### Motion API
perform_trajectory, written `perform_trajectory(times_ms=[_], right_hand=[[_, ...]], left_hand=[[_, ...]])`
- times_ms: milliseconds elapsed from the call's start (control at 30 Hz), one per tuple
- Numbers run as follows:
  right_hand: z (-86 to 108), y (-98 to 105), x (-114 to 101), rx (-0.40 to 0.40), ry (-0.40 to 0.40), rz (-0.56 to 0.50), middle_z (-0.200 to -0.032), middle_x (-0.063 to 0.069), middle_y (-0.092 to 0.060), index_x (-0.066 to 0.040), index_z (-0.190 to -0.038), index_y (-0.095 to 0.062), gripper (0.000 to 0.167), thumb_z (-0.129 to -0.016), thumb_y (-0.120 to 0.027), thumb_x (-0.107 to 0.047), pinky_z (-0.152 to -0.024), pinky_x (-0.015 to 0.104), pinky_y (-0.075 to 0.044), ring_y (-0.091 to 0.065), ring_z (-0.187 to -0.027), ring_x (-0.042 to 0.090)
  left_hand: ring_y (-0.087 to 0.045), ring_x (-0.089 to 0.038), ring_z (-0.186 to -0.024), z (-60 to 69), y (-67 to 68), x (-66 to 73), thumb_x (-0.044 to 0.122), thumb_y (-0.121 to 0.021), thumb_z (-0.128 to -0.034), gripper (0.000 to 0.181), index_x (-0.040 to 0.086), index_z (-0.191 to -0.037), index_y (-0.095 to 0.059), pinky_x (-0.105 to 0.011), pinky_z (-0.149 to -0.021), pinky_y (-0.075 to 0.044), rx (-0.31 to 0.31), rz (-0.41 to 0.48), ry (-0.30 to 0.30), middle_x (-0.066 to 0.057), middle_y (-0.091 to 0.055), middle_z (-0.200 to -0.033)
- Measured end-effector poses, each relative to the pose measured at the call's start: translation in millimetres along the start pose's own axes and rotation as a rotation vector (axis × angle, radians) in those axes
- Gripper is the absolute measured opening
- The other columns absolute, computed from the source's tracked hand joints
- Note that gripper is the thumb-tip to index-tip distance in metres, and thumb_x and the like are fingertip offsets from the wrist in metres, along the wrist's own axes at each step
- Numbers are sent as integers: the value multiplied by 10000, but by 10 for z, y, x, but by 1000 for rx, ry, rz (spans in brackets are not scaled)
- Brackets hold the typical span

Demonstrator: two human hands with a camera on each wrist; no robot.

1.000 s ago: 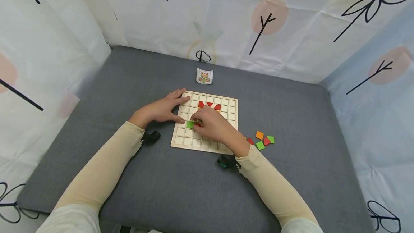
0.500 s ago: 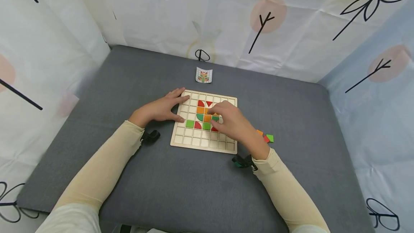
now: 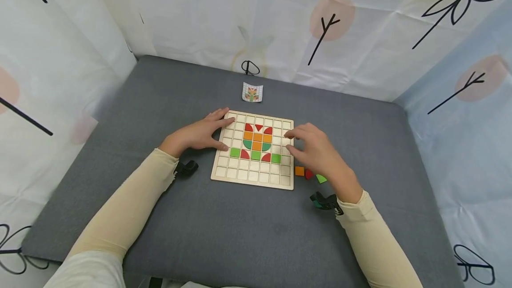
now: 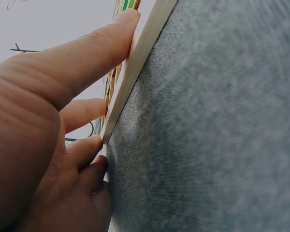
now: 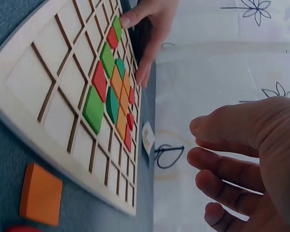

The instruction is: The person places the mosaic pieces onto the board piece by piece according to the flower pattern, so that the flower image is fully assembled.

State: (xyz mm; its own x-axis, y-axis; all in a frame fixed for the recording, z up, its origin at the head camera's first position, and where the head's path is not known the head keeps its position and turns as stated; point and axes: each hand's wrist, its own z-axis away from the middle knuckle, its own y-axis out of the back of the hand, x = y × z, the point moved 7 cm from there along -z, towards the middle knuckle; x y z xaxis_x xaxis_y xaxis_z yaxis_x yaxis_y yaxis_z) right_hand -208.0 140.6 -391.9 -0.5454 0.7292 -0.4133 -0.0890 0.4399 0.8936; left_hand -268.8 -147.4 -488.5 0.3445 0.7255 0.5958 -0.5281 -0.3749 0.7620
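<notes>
A wooden grid board (image 3: 253, 176) lies on the grey table, with red, orange and green tiles set in its middle squares. Fingers and thumb spread, my left hand (image 3: 198, 134) rests along the board's left edge; in the left wrist view its thumb (image 4: 94, 55) touches the rim. My right hand (image 3: 316, 150) hovers by the right edge with loosely bent fingers and nothing between them. A light green tile (image 3: 276, 158) sits at the right end of the lowest tile row, also seen in the right wrist view as the nearest green tile (image 5: 93, 110).
Loose pieces lie right of the board: an orange square (image 3: 299, 171), a red piece (image 3: 309, 174) and a light green piece (image 3: 321, 178); my right hand may hide others. A small pattern card (image 3: 252, 92) lies beyond the board. White printed fabric (image 3: 280, 26) hangs behind the table.
My right hand has moved rightward from over the tile row to the board's right edge, uncovering the tiles, including the light green one at the row's right end. The left hand keeps its place.
</notes>
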Motion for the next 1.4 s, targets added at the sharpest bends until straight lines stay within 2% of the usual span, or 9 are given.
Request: perform_trajectory(times_ms=[233,633,833,1100,1400], right_hand=[[183,135,178,28,-73,6,-1190,106,-745,-37,-1209,-792,264,-950,-842,-53,-868,512,-545,-635,-1048,327],[488,288,416,7,-145,31,-1196,122,-743,-35,-1207,-794,265,-946,-841,-33,-874,549,-534,-636,-1057,367],[652,352,528,-6,-149,52,-1185,139,-738,-23,-1196,-791,270,-932,-849,-15,-856,559,-529,-632,-1041,373],[832,252,606,-113,-164,54,-1262,167,-718,-31,-1240,-790,300,-944,-836,-21,-931,630,-531,-628,-1147,389],[1003,40,658,-147,-155,29,-1250,131,-723,-62,-1210,-812,307,-922,-827,45,-923,602,-532,-619,-1138,361]], left_hand=[[67,-347,-1660,-19,2,9,415,-858,-965,1026,143,-1748,-252,-628,-1290,-138,-2,7,-5,-90,41,-1823],[65,-346,-1660,-7,13,16,398,-855,-971,1008,143,-1746,-263,-624,-1291,-138,0,-2,3,-96,38,-1822],[68,-340,-1661,-5,0,1,407,-854,-970,1010,149,-1747,-261,-623,-1291,-140,-5,2,9,-90,40,-1823],[71,-336,-1661,5,-8,-16,407,-856,-969,1014,152,-1747,-259,-617,-1293,-136,-3,4,10,-85,40,-1823],[69,-333,-1661,-2,2,7,414,-858,-966,1024,157,-1750,-250,-620,-1292,-140,-5,5,15,-80,41,-1824]])
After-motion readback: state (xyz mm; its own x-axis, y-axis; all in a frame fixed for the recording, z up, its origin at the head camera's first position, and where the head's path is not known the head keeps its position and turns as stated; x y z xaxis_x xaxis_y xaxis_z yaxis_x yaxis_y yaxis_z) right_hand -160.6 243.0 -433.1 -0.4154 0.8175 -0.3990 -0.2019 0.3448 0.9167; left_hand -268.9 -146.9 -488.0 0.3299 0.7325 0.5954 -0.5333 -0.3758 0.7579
